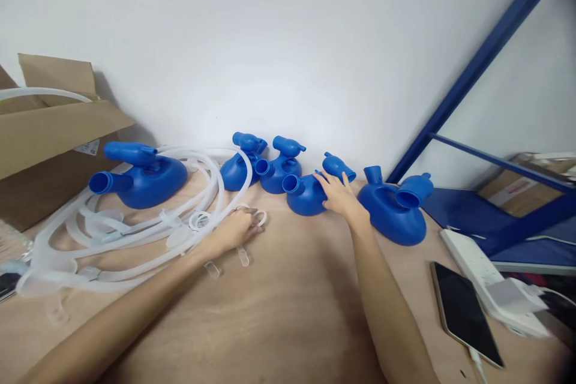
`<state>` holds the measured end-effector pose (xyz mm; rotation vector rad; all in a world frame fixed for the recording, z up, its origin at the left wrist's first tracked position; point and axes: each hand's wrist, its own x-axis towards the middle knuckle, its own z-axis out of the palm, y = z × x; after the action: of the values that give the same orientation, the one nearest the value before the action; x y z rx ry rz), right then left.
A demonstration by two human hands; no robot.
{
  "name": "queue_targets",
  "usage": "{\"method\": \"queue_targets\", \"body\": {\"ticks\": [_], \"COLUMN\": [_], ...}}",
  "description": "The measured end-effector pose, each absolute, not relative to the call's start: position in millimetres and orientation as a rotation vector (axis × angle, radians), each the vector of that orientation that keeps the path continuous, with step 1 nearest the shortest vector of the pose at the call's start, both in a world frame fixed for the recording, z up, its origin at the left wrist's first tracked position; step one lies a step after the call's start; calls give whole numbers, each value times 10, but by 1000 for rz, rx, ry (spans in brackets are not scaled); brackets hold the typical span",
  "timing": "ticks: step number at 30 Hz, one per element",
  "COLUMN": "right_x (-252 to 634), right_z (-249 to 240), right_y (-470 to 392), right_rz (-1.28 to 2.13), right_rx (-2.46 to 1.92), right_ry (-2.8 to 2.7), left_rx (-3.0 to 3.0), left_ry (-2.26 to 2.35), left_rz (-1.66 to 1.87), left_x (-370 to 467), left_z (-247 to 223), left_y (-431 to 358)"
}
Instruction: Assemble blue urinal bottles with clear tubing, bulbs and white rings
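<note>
My left hand (pixel 238 228) is closed on a small white ring cap (pixel 261 218) with a strap, beside the coiled clear tubing (pixel 216 192). More white straps lie on the wood just below it. My right hand (pixel 336 192) rests with spread fingers on a blue bottle (pixel 307 197), near its handle and a blue top part (pixel 338 167). Left of that bottle stand two more blue bottles (pixel 279 173) (pixel 236 173). Another blue bottle (pixel 391 213) is to the right of my right hand, and one more (pixel 150 183) stands behind the tubing at left.
An open cardboard box (pixel 58 144) stands at the far left. On the right lie a phone (pixel 465 312) with a cable and a white power strip (pixel 481 276) with a charger. A blue metal frame (pixel 477 72) rises at the right, and a white wall is behind.
</note>
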<state>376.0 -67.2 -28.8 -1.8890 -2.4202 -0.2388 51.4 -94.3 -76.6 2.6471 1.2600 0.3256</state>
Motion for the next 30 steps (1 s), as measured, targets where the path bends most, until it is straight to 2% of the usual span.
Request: {"method": "queue_targets", "body": {"ticks": [5, 7, 14, 20, 26, 30], "right_x": [3552, 3507, 3489, 3251, 3111, 3108], "right_z": [-232, -191, -79, -340, -564, -598], "right_y": [-1022, -1199, -1497, -1287, -1236, -1267], "right_rz": [-404, -451, -469, -291, -327, -304], "right_rx": [-1901, -1839, -1636, -1495, -1355, -1298], "right_ry": [-2442, -2486, -2536, -2398, -2305, -2269], "left_rx": [2239, 2139, 2294, 2273, 2599, 2624], "left_ry": [1086, 1076, 975, 901, 1021, 904], "left_rz": [917, 1046, 1006, 935, 861, 1019], "left_x": [715, 798, 802, 736, 933, 1019], "left_z": [-506, -417, -303, -269, -428, -569], "left_y": [-860, -896, -888, -869, -1101, -1169]}}
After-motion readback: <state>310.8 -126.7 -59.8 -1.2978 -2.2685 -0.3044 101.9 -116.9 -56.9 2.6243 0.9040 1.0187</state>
